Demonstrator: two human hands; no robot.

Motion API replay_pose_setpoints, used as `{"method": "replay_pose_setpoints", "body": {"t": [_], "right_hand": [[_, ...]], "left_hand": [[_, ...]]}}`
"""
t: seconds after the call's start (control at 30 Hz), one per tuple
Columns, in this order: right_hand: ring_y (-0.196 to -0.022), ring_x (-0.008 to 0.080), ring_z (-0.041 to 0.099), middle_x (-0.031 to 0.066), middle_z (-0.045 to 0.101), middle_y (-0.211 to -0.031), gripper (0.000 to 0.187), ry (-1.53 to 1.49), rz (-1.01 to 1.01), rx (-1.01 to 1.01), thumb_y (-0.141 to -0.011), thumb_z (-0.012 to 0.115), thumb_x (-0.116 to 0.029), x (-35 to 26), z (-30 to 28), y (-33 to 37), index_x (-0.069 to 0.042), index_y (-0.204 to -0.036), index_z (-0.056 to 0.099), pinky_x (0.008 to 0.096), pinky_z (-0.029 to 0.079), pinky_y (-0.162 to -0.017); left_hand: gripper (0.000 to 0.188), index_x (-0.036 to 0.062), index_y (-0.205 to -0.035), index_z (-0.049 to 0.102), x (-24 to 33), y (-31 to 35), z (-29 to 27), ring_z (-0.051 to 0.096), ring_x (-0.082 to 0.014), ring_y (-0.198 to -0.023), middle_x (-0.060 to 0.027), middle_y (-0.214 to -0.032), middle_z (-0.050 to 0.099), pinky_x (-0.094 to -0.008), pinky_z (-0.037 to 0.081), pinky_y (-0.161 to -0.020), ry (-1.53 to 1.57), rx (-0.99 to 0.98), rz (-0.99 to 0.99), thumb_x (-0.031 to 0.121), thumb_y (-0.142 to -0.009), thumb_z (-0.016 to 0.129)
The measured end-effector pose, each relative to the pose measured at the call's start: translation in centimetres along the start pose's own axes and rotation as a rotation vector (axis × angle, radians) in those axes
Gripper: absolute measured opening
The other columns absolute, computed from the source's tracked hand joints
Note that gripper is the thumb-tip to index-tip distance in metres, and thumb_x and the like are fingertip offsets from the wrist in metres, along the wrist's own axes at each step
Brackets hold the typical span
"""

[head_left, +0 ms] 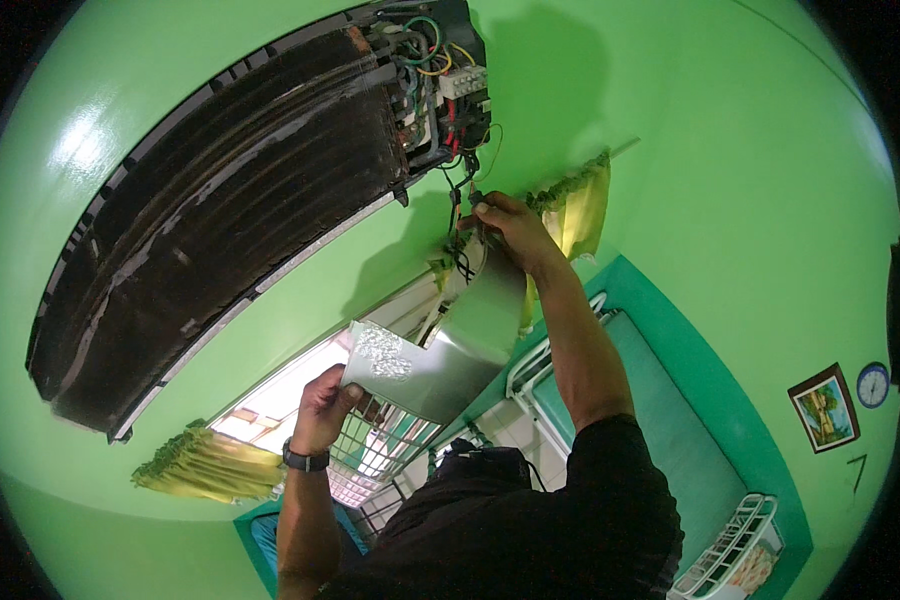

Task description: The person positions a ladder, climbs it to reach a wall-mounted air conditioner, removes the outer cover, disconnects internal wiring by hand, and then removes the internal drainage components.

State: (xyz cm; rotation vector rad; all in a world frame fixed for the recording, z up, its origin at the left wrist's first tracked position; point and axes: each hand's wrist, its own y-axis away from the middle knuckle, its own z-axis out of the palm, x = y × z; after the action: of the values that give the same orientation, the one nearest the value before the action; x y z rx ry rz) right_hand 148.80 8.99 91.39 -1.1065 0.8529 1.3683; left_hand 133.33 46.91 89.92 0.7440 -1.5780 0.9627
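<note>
A wall-mounted air conditioner (230, 190) stands uncovered at the upper left, its dark coil exposed. Coloured wires and a pale terminal block (462, 82) fill its right end. Below it hangs a curved, silvery panel (460, 365) with a crinkled shiny patch near its left corner. My left hand (322, 408), with a watch on the wrist, is closed on that corner. My right hand (513, 228) is raised to the panel's upper end, fingers pinching a small dark wire connector (477, 199). Thin wires run from the connector up to the unit, and others hang beside the panel.
Behind the panel is a window with a white grille (375, 445), flanked by a yellow-green curtain (215, 468) and another curtain (582, 215). A white-framed bed (660, 400) stands below on the right. A framed picture (823, 408) and round clock (872, 385) hang on the wall.
</note>
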Motion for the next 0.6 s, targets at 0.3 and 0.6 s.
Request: {"method": "replay_pose_setpoints", "body": {"t": [0.3, 0.6], "right_hand": [[-0.097, 0.0194, 0.066, 0.0112, 0.071, -0.102, 0.018, 0.059, -0.115, 0.056, -0.098, 0.064, -0.021, 0.9, 0.1, 0.0, -0.004, -0.102, 0.061, 0.0351, 0.05, -0.088], [-0.105, 0.0218, 0.067, 0.0102, 0.067, -0.112, 0.022, 0.042, -0.064, 0.102, -0.098, 0.064, -0.016, 0.9, 1.0, 0.3, 0.0, -0.113, 0.062, 0.0371, 0.047, -0.097]], "left_hand": [[0.021, -0.0019, -0.113, 0.062, 0.1, 0.0, -0.6, 0.067, -0.0177, -0.069, -0.0078, -0.083, 0.067, -0.0345, 0.058, -0.065, 0.021, -0.001, -0.034, 0.017, -0.103, 0.059], [0.02, -0.0023, -0.114, 0.061, -0.2, 0.7, -1.3, 0.07, -0.0207, -0.072, -0.0096, -0.087, 0.067, -0.0369, 0.06, -0.069, 0.039, -0.042, -0.009, 0.015, -0.103, 0.059]]}}
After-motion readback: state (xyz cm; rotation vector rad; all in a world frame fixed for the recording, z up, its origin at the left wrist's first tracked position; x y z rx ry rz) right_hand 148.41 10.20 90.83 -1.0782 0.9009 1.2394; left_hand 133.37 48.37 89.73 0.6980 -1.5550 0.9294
